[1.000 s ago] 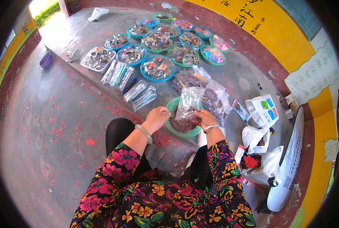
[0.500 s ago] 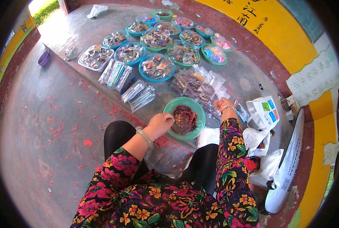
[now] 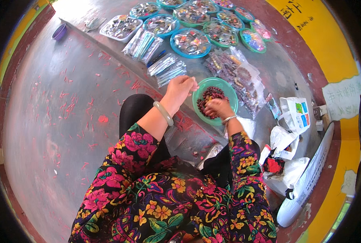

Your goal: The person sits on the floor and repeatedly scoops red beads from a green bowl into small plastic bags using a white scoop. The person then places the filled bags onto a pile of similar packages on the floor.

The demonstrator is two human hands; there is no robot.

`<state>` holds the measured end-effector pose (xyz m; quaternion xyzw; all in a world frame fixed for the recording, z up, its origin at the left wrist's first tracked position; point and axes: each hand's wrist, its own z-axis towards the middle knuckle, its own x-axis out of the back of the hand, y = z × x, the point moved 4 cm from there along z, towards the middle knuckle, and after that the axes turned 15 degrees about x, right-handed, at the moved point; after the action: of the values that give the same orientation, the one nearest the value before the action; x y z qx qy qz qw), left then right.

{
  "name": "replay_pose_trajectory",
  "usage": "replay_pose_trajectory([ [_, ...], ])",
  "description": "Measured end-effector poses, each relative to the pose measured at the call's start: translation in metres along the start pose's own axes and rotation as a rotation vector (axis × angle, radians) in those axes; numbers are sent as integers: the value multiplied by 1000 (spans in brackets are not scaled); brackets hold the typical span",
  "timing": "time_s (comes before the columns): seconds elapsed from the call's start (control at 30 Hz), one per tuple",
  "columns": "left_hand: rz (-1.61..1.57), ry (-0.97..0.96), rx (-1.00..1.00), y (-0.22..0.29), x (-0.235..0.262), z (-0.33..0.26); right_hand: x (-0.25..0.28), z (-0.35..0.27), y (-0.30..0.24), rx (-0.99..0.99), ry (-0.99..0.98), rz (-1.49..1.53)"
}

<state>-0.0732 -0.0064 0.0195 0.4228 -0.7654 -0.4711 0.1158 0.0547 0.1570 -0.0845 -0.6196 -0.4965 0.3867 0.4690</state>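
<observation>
The right hand (image 3: pixel 217 108) is inside the green bowl (image 3: pixel 230 94), fingers curled down into the dark red beads (image 3: pixel 211 95), probably to gather some; I cannot tell if they really grip any. The left hand (image 3: pixel 182 87) is at the left rim of this bowl with fingers closed together, seemingly to keep it steady, though contact is not clear. The bowl stands on the grey floor (image 3: pixel 51 121) just in front of the knees. Far behind it, blue plates (image 3: pixel 191 42) and clear packets (image 3: pixel 166 69) lie in rows, maybe for display. White bags (image 3: pixel 287 141) are near on the right
</observation>
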Motion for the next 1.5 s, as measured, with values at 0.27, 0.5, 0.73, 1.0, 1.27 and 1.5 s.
replay_pose_trajectory([
  [0.27, -212, 14, 36, 5, 30, -15, -98, -11, 195, -433, -225, -165],
  [0.5, -235, -8, 52, 3, 38, -18, -91, -14, 254, -439, -425, -665],
  [0.73, -234, -33, 119, 8, 27, -21, -85, 0, 298, -579, -370, -618],
  [1.0, -222, -29, 173, 14, 19, -20, -98, -3, 372, -730, -373, -619],
  [1.27, -247, -22, 255, 14, 18, -16, -114, 14, 354, -833, -144, -344],
  [1.5, -260, -27, 256, 15, 18, -17, -96, -4, 338, -927, 78, -290],
])
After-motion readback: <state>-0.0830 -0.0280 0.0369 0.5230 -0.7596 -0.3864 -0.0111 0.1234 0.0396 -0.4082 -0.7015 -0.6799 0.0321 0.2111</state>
